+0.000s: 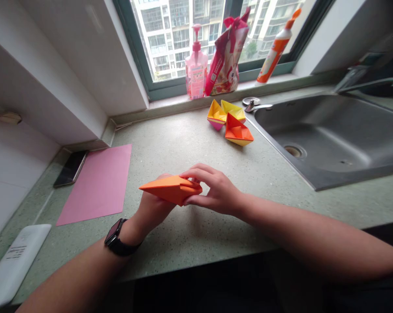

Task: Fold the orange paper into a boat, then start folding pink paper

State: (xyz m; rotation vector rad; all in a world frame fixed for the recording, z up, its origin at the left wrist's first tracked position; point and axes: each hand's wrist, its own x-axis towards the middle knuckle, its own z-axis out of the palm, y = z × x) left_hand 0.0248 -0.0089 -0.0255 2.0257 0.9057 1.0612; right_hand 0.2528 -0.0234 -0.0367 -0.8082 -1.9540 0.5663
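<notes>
Between my two hands is a folded orange paper boat (166,188), held above the counter with its pointed end to the left. My left hand (155,208) supports it from behind and below; most of its fingers are hidden by the paper. With thumb and fingers, my right hand (212,189) pinches the boat's right end, where folded layers show. Farther back stand three finished paper boats: an orange-red one (238,130), a yellow-orange one with a pink base (216,115), and a yellow one (233,111). They sit close together on the counter.
A pink paper sheet (100,187) lies at left, beside a dark phone (70,167). A white power bank-like slab (18,265) is nearer. The steel sink (317,174) is at right. A pink pump bottle (196,71), red bag (227,61) and orange-white bottle (276,52) line the windowsill.
</notes>
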